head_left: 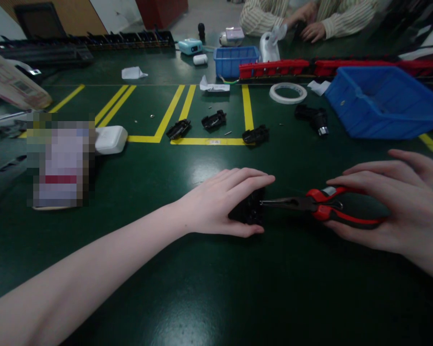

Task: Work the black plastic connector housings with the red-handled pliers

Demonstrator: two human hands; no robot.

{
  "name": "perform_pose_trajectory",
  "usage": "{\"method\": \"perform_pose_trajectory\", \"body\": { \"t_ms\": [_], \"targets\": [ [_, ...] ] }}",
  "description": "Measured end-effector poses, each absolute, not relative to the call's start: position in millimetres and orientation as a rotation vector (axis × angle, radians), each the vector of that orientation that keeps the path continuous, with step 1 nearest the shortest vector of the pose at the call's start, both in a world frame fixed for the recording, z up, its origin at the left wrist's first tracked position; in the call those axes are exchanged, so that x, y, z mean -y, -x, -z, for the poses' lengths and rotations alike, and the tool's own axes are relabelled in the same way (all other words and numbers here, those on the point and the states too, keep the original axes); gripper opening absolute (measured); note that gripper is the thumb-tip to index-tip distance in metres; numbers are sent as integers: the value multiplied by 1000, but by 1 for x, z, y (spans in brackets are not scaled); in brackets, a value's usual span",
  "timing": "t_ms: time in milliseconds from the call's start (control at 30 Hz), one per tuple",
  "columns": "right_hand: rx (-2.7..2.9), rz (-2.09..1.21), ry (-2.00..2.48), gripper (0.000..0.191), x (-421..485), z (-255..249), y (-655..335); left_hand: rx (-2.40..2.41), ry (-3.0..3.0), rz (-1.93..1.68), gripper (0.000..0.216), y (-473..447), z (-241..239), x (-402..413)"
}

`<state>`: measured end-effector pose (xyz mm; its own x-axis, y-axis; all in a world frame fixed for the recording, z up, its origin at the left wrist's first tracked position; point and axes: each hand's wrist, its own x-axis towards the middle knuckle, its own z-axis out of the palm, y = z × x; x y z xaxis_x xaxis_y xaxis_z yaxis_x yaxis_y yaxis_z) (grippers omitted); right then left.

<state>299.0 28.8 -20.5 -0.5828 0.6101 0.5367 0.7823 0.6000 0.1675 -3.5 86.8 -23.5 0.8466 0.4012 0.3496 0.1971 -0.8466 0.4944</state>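
- Left hand (220, 202), centre of the frame: thumb and fingers parted, curved around a black part (254, 210) on the green counter (202, 293)
- Right hand (414, 202), right of the frame: half closed around the spread handles of red pliers (320, 204), their tips at the black part's right edge
- Three black pieces (214, 120), upper centre, near yellow tape (202, 141)
- Blue bin (389, 108), upper right of the frame

the left hand (223, 202) holds a black part (251, 210) on the green table (260, 288); the right hand (407, 206) grips red pliers (324, 212), their tips at the part. beyond lie three black pieces (214, 120) by yellow lines (143, 139), a tape roll (287, 100) and a big blue bin (382, 120). across the table are another person's hands (314, 31) and striped sleeves (348, 18).
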Motion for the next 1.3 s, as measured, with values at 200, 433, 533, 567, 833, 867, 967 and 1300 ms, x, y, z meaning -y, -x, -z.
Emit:
{"method": "perform_pose_trajectory", "body": {
  "t_ms": [200,433,533,567,833,867,967,1300],
  "targets": [
    [2410,558,1080,38,-30,21,-298,-425,-2587,-598,66,3,21,-86],
    [2443,583,1036,39,-30,19,-298,-409,-2611,-546,65,3,20,-86],
    [2422,557,1049,39,-30,20,-298,-414,-2615,-530,65,3,20,-86],
    [2422,547,1056,40,-30,20,-298,-412,-2617,-529,65,3,20,-86],
    [2429,554,1067,41,-31,21,-299,-394,-2623,-549,65,3,22,-87],
    [2428,558,1060,41,-30,21,-299,-402,-2614,-549,65,3,22,-87],
    [2432,583,1043,42,-30,20,-299,-422,-2587,-539,68,3,23,-88],
    [2458,613,1039,43,-30,21,-300,-427,-2608,-547,66,3,22,-87]
  ]
}}
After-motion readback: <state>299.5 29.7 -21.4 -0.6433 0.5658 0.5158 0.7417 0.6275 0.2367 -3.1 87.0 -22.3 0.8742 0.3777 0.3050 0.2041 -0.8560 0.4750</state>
